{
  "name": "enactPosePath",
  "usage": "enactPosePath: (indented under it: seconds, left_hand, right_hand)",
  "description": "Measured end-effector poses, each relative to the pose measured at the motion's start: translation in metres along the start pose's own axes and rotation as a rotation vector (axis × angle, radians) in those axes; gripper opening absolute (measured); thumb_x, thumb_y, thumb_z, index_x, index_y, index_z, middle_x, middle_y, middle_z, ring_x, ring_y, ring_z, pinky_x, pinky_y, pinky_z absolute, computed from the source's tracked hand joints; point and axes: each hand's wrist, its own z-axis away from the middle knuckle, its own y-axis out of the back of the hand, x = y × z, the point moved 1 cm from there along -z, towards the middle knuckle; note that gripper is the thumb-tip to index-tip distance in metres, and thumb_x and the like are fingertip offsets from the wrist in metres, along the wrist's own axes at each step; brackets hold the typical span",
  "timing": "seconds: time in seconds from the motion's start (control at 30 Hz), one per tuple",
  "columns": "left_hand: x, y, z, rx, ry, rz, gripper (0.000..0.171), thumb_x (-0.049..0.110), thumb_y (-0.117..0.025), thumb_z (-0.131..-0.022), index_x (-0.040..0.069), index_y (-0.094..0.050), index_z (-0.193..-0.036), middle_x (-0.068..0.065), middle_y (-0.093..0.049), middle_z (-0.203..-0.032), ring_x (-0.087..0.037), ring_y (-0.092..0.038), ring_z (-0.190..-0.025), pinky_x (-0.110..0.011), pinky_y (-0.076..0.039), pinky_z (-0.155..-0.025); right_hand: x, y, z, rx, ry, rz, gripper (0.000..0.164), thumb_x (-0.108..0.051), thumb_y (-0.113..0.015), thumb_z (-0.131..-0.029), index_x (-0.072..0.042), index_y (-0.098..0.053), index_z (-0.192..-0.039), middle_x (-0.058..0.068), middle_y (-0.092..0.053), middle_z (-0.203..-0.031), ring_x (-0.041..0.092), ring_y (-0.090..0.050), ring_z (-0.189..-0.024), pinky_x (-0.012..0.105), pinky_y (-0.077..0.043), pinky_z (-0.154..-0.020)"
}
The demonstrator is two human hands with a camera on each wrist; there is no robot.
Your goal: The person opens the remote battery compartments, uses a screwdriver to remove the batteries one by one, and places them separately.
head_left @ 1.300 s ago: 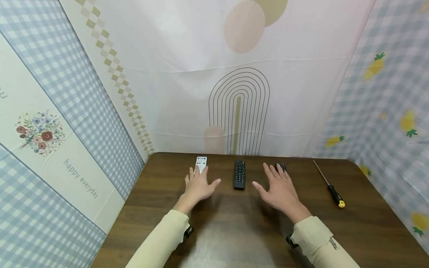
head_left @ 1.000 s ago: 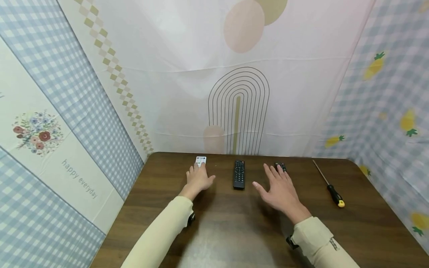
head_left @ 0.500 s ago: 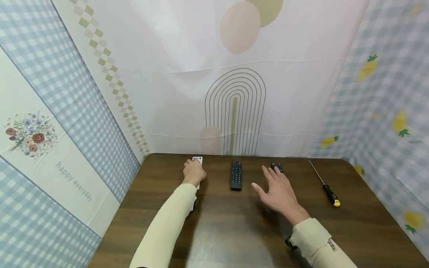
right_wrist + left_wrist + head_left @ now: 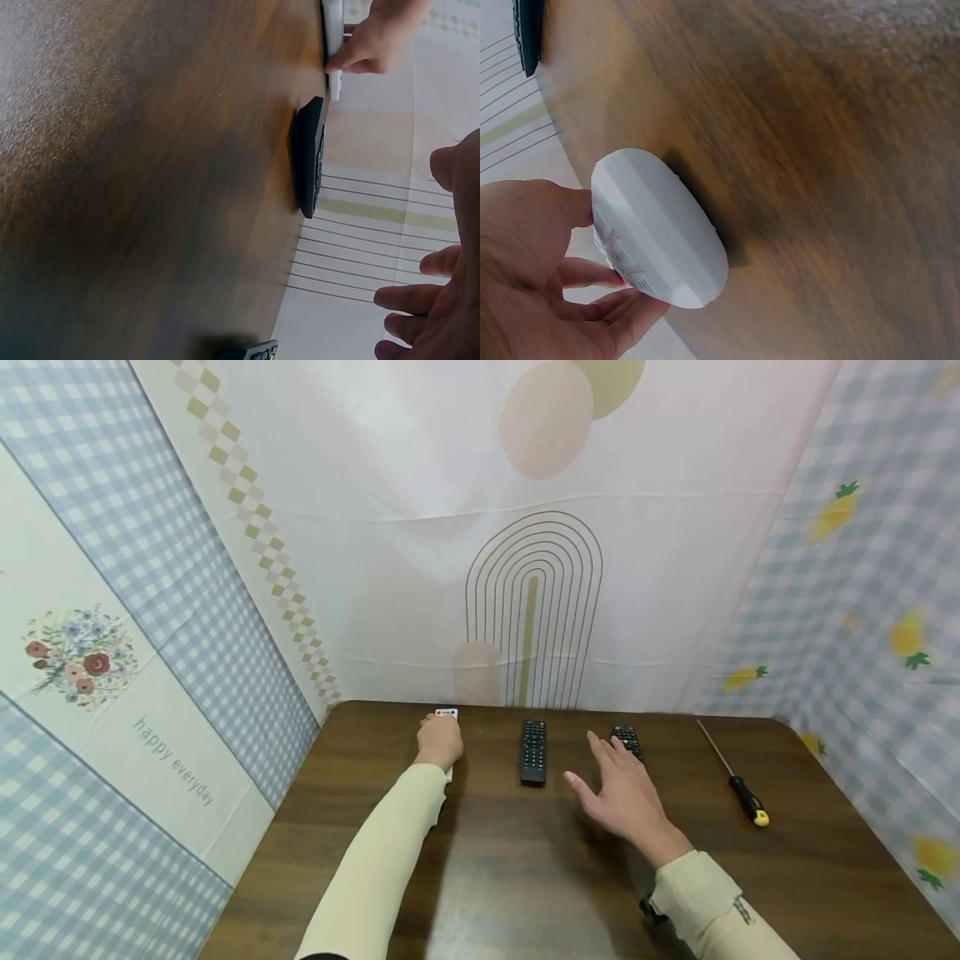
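My left hand [image 4: 439,743] pinches a white remote control [image 4: 660,229] between thumb and fingers, at the table's far left. Most of that remote is covered by the hand in the head view, where only its far end and a bit of its near end show. The left wrist view shows its rounded near end close to the wood, with a shadow beside it. Fingers spread, my right hand [image 4: 624,795] hovers with nothing in it, just short of a small black remote control [image 4: 627,741]. Between the hands lies a longer black remote control [image 4: 533,753].
A screwdriver [image 4: 746,797] with a black and yellow handle lies at the right of the brown wooden table [image 4: 517,868]. Patterned cloth hangs along the back edge [image 4: 390,610] and both sides.
My left hand has gone from lying open over the white remote control to curling round it and gripping it. The right hand has stayed almost where it was.
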Motion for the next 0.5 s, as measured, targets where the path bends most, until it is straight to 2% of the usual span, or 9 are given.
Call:
enactPosePath:
  seconds: [0.33,0.5]
  left_hand:
    - [0.0022,-0.0018,-0.0065,-0.011,0.0,-0.033,0.034,0.014,-0.073,-0.094,-0.01,-0.073,-0.118,-0.033,-0.067,-0.13,-0.043,-0.068,-0.12,-0.048,-0.064,-0.091]
    - [0.0022,0.0012,-0.0059,0.015,-0.046,-0.047,0.025,0.019,-0.075,-0.094,-0.002,-0.077,-0.108,-0.023,-0.076,-0.118,-0.035,-0.073,-0.108,-0.045,-0.064,-0.087]
  right_hand:
    - [0.0004,-0.0036,-0.0004,0.014,0.006,-0.001,0.087,-0.059,-0.057,-0.105,-0.005,-0.029,-0.168,0.027,-0.043,-0.167,0.05,-0.03,-0.16,0.071,-0.03,-0.126]
    - [0.0029,-0.002,-0.0008,0.025,-0.006,-0.009,0.086,-0.056,-0.058,-0.106,-0.004,-0.029,-0.167,0.027,-0.044,-0.166,0.05,-0.032,-0.16,0.07,-0.031,-0.126]
